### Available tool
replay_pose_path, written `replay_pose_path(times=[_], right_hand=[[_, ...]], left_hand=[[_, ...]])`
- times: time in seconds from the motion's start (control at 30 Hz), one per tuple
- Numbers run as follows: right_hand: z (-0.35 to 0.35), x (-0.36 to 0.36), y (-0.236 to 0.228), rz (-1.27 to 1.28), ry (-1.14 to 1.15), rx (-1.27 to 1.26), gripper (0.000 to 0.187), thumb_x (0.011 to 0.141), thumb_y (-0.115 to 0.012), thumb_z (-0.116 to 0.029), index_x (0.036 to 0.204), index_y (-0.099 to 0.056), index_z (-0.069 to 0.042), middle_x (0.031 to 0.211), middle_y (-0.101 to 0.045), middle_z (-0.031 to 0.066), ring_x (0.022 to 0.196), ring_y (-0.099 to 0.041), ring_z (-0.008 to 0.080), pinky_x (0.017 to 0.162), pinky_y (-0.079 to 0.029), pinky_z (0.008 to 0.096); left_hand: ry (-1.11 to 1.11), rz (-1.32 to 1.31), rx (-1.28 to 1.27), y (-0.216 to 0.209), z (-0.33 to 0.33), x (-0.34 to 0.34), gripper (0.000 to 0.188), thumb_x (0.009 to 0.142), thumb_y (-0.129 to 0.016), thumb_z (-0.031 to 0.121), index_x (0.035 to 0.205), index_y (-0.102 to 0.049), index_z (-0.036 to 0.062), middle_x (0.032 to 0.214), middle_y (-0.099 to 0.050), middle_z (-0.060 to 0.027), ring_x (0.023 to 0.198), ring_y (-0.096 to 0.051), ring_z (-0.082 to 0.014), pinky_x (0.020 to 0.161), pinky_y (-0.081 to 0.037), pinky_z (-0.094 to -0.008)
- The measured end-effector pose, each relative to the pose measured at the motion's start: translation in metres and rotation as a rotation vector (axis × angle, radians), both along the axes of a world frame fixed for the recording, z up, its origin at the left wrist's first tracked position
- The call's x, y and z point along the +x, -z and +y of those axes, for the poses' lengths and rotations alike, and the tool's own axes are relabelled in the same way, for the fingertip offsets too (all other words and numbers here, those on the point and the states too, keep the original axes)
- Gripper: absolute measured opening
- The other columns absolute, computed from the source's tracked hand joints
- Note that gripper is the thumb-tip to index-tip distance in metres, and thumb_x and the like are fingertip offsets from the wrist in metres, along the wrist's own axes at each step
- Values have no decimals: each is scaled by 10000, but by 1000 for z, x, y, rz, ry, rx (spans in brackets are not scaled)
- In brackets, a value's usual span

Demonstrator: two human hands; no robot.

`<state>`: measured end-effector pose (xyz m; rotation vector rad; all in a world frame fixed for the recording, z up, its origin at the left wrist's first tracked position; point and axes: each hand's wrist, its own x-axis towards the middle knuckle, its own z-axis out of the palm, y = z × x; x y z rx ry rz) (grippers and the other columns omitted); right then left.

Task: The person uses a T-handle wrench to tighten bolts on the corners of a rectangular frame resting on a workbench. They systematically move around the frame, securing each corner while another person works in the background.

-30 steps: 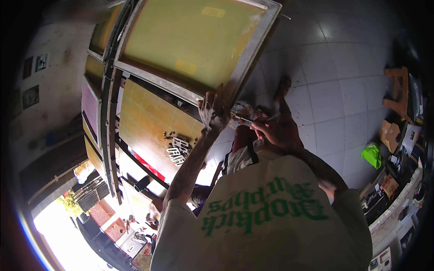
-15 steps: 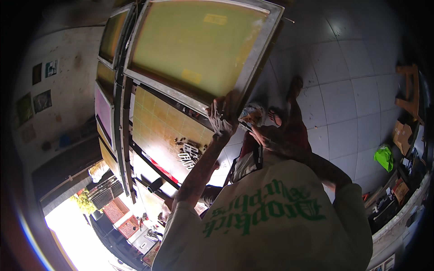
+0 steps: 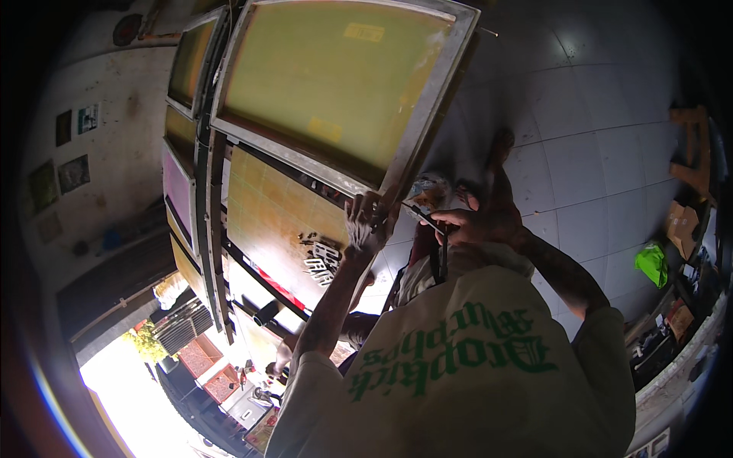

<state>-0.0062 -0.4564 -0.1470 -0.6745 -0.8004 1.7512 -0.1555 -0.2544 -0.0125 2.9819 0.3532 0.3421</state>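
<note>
A large screen-printing frame (image 3: 435, 122) with yellow-green mesh and a pale metal rim stands raised, its near corner close to my hands. My left hand (image 3: 368, 221) is closed at that corner, its fingers bent; what they hold is hidden. My right hand (image 3: 477, 225) grips a thin dark rod-like tool (image 3: 421, 214), whose far end points at the corner beside my left fingers. The tool's exact kind is too small to tell. Below the frame lies a tan board (image 3: 267, 195) with green grid lines, bearing a black-and-white lettered print (image 3: 321, 259).
More screens, one with purple mesh (image 3: 177, 191), line the dark beam (image 3: 204, 168) at left. A clear bag (image 3: 431, 188) sits near my feet. On the tiled floor at right are a bright green bag (image 3: 651, 265), a cardboard box (image 3: 681, 227) and a brown stool (image 3: 689, 149).
My left hand has slid down a little from the frame's rim, its fingers now more bent. My right hand has shifted slightly right with the tool. The large frame stays in place.
</note>
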Motion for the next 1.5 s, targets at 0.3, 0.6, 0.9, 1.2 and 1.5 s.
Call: replay_pose_path(times=[0.3,0.6,0.9,1.2,1.5], right_hand=[[10,-10,-47,-460,190,-110,313,1054,-498,-230,1300,-569,-50,742,-559,9,693,-552,92,669,-448,272],[10,-18,-45,-549,264,-175,299,1043,-522,-279,1217,-626,-58,699,-581,17,627,-561,108,604,-446,288],[27,-2,-54,-117,23,-374,286,995,-589,-303,981,-660,-26,776,-654,27,672,-599,103,561,-455,279],[18,-43,39,-1366,411,275,264,944,-582,-237,1084,-611,-16,898,-631,77,673,-587,198,650,-515,345],[16,-32,-69,-2047,121,330,343,844,-675,-198,1145,-610,-48,996,-601,96,789,-612,262,754,-516,402]], left_hand=[[130,122,-165,-1,-16,-15,242,885,-630,140,1122,-667,111,764,-568,-41,665,-578,-217,620,-412,-374],[138,110,-159,-1,-2,4,152,884,-655,110,1032,-688,101,848,-655,-25,724,-608,-224,737,-428,-382],[88,16,-113,10,22,2,457,835,-731,220,1277,-619,190,1208,-558,-85,1068,-540,-314,893,-426,-468],[280,-1,-112,16,14,3,501,733,-673,82,1208,-697,242,1275,-595,-123,1096,-573,-346,896,-518,-459],[254,-437,-50,35,13,17,697,803,-579,134,1485,-444,190,1288,-546,-184,1000,-602,-376,823,-529,-490]])
